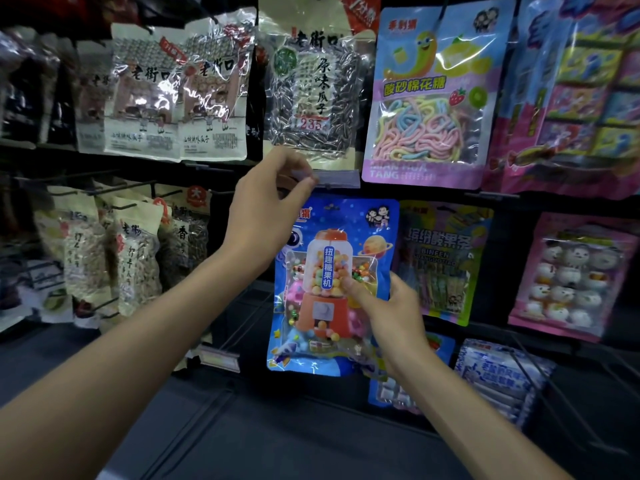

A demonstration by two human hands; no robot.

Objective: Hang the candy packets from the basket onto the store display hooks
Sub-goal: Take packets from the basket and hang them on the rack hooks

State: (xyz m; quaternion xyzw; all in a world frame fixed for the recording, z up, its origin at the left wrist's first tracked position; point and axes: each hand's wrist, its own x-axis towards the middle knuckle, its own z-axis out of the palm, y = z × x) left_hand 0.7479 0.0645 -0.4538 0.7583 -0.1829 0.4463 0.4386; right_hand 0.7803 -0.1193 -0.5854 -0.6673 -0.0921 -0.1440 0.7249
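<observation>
Right now the left hand is reaching up to the display and pinching the left end of a clear price tag between thumb and curled fingers. The right hand is gripping the blue candy packet by its right edge, low down, with the thumb lying across the front and the fingers tucked behind it. The packet is hanging upright directly beneath the tag, its top edge just under the left hand's fingers. Whether its hole is sitting on the hook is hidden.

A seed bag is hanging just above the tag, and a packet of pastel candy ropes is hanging beside it to the right. A blue and yellow packet is hanging just beside the right hand, with a pink packet further right. More seed bags are crowding the hooks at lower left, well apart from both hands.
</observation>
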